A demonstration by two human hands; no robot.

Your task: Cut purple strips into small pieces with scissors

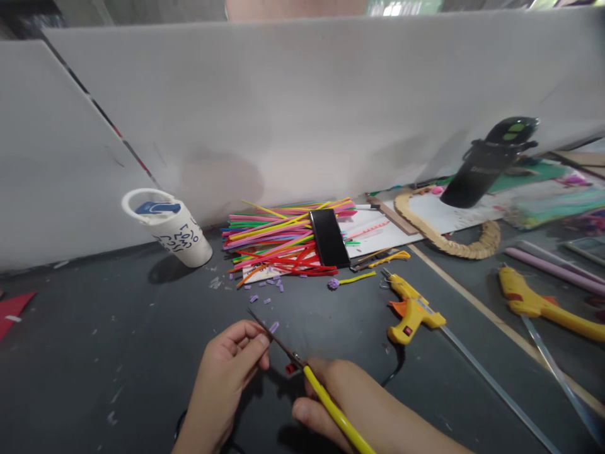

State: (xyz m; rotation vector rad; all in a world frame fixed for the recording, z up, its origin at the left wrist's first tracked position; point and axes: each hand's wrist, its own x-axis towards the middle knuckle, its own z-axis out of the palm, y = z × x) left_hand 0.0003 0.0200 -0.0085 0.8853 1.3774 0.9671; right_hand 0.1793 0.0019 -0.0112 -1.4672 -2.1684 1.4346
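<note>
My left hand (236, 356), thumb against fingertips, pinches a small purple strip (273, 327). My right hand (335, 391) is wrapped round yellow-handled scissors (326, 397), whose thin dark blades point up and left across my left fingertips, right by the strip. Whether the blades touch the strip, I cannot tell. A small red part (291, 368) shows near the scissors' pivot. Beyond my hands, several purple snippets (254, 298) lie on the dark tabletop (155, 340). A purple ball on a yellow-green stem (333, 284) rests to their right.
Behind lie colourful pipe cleaners (274, 230) under a phone (329, 238). A white cup (182, 233) tilts in view at left. Yellow glue guns (416, 309) (524, 293), a yellow cutter (394, 256), a beige curved band (425, 233) and a black bottle (479, 170) occupy the right. White panels (307, 113) stand behind.
</note>
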